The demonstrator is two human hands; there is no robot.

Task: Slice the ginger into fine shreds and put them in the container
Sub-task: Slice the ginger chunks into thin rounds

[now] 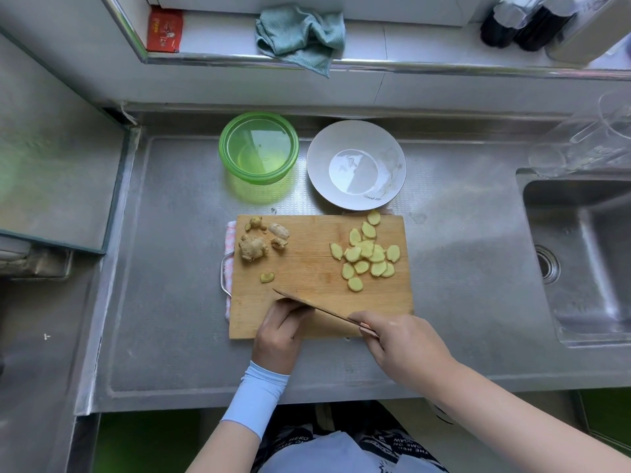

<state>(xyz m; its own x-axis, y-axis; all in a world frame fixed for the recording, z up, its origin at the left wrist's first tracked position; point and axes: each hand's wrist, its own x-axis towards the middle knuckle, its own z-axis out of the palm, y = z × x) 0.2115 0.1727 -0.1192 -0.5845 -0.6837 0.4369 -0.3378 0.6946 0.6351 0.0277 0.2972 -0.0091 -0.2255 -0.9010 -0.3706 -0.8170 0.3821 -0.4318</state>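
Behind the board [307,268], container [252,191] and bowl [356,164].

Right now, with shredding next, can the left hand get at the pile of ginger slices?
Probably, but not straight: the knife blade, held by the right hand, lies slantwise between the left hand and the ginger slices.

You face a stainless-steel counter [461,285] with a raised rim, dull under soft daylight. To your right a sink [587,233] is sunk into it, its drain [547,266] showing, and clear plastic jugs [594,138] stand just behind the basin. Behind the counter a white tiled ledge [409,42] carries a crumpled teal cloth [300,34], a red packet [164,29] and dark bottles [522,25]. On your left lies a grey glass-edged slab [58,158]. Below the counter's front edge a green surface [143,442] shows.
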